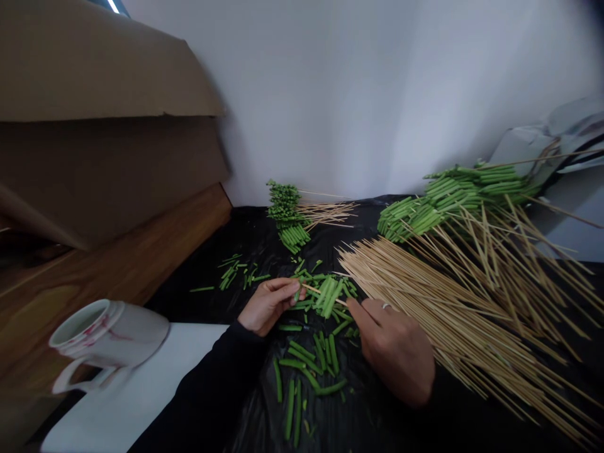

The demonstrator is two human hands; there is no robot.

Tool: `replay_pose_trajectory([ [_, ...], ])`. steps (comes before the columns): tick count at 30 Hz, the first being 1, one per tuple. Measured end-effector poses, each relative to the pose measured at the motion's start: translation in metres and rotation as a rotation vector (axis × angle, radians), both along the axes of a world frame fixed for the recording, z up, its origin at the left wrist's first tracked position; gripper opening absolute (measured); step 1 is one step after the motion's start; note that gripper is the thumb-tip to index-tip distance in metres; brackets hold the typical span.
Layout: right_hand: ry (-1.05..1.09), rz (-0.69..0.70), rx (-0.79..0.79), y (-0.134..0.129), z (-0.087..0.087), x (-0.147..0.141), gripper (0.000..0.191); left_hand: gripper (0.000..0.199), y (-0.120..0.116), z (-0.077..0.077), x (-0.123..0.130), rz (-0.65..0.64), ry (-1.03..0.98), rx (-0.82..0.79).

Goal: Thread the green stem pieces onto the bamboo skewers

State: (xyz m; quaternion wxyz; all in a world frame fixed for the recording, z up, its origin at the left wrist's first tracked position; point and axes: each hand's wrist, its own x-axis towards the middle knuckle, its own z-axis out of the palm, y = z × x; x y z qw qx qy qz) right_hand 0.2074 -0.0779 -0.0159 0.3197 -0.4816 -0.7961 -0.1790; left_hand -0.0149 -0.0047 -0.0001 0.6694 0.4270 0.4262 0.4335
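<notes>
My right hand (394, 346), with a ring on one finger, grips a thin wooden skewer (311, 288) that points left. Several short green bean pieces (329, 297) sit side by side on the skewer between my hands. At its left tip, my left hand (272, 303) pinches a small green piece between thumb and fingers. Loose cut green pieces (306, 358) lie below and around both hands on the black plastic sheet (255, 402).
Bare skewers (425, 296) lie in a large pile at right. Filled skewers (453, 195) are stacked behind them, and a smaller stack (287, 214) stands near the wall. At left are a mug (117, 333) on a white surface (155, 377) and a cardboard box (108, 157).
</notes>
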Motion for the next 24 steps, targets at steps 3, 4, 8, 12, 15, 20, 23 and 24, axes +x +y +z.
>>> replay_pose_trajectory([
  [3,0.034,0.011,-0.028,0.000,0.000,-0.001,0.029,0.022,0.000,-0.001,-0.001,-0.002,-0.005,-0.019],
  [4,0.041,0.014,-0.032,0.000,0.000,-0.001,0.028,0.022,0.000,-0.001,-0.001,-0.003,-0.006,-0.025],
  [8,0.058,0.024,-0.045,-0.001,-0.001,-0.002,0.029,0.021,0.000,0.001,-0.001,0.004,-0.016,-0.059],
  [12,0.069,0.032,-0.051,-0.002,0.000,-0.004,0.029,0.021,-0.001,0.004,0.000,-0.003,-0.044,-0.084],
  [15,0.069,0.029,-0.055,-0.003,0.000,-0.005,0.028,0.021,-0.002,0.006,0.001,-0.012,-0.048,-0.092],
  [20,0.071,0.042,-0.041,-0.003,0.001,-0.008,0.029,0.022,-0.008,0.002,0.010,-0.011,-0.028,-0.141],
  [23,0.070,0.048,-0.015,-0.002,0.001,-0.010,0.029,0.024,-0.011,-0.003,0.016,0.021,-0.026,-0.184],
  [24,0.068,0.046,-0.011,-0.002,0.001,-0.011,0.028,0.025,-0.012,-0.004,0.018,0.030,-0.026,-0.190],
])
